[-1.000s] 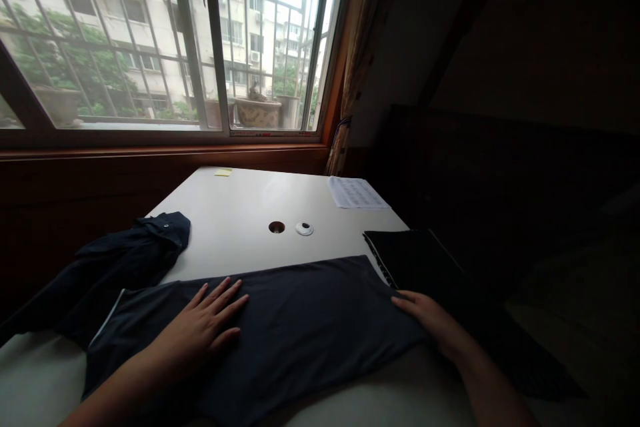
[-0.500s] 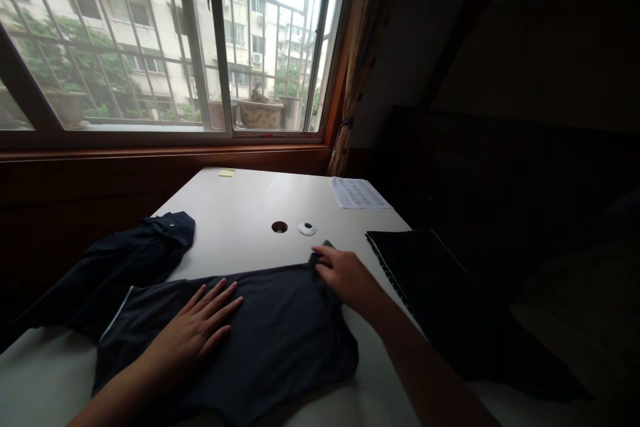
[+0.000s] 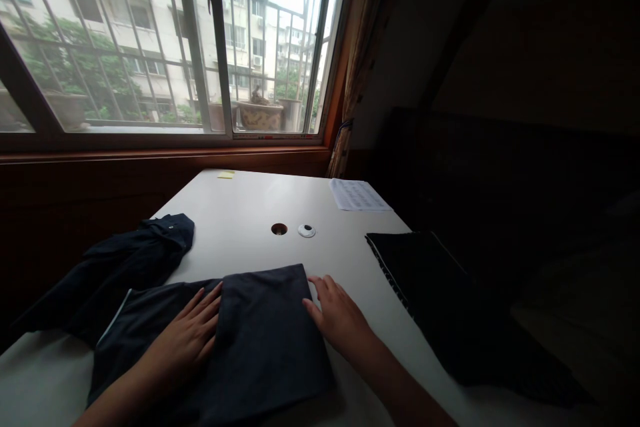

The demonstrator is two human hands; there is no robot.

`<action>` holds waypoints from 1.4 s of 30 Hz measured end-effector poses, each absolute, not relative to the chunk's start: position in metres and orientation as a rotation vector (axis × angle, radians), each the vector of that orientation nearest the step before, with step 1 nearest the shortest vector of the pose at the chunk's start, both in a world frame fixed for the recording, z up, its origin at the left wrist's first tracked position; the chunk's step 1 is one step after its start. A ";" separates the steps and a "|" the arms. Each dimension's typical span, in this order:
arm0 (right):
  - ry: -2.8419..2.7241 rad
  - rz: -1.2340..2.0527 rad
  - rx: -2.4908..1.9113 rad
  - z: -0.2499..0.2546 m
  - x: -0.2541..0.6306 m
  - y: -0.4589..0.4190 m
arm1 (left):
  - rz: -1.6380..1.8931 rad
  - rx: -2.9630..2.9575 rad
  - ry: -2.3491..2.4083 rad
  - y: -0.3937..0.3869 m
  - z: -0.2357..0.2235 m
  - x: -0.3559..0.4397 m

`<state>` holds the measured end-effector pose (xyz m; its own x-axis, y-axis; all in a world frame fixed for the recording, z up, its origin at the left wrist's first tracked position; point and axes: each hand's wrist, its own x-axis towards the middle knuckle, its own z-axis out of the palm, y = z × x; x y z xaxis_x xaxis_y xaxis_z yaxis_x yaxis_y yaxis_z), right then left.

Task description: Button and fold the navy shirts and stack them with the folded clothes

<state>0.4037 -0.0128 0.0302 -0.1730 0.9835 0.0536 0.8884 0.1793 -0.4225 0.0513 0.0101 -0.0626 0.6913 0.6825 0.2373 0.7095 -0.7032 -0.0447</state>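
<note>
A dark blue-grey garment (image 3: pixel 265 340) lies on the white table, its right part folded over to the left in a flat panel. My left hand (image 3: pixel 187 333) rests flat on the garment's lower layer, fingers stretched out, the fingertips at the left edge of the folded panel. At the panel's right edge is my right hand (image 3: pixel 340 313), its thumb and fingers apart and nothing held between them. The thumb is by the fold; whether it touches the cloth I cannot tell. A pale strip runs along the garment's left edge.
On the white table (image 3: pixel 250 207), a crumpled dark garment (image 3: pixel 130 260) lies left and a folded black cloth (image 3: pixel 430 293) right. Behind are a round hole (image 3: pixel 279 229), a white round cap (image 3: pixel 307 231), printed sheets (image 3: pixel 360 195) and a yellow note (image 3: pixel 226 174). A window (image 3: pixel 165 47) stands beyond.
The garment's right end has been folded over leftward into a panel. My right hand has let go of its corner and moved slightly down; my left hand has shifted a little left.
</note>
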 end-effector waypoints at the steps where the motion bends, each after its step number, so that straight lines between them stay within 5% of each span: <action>1: -2.157 0.454 -1.799 0.023 0.411 -0.015 | -0.318 -2.766 -1.147 0.010 -0.063 0.051; 13: -2.148 0.801 -1.597 -0.010 0.434 -0.021 | -0.409 -2.881 -1.251 0.009 -0.044 0.056; 25: -1.983 0.138 -1.835 -0.010 0.566 -0.005 | -0.497 -3.024 -1.145 0.030 -0.004 0.102; 33: -2.389 0.449 -1.190 -0.001 0.498 -0.068 | -0.527 -3.059 -1.402 0.069 0.013 0.170; 42: -2.373 0.216 -1.025 -0.018 0.478 -0.086 | -0.533 -3.152 -1.610 0.119 -0.003 0.212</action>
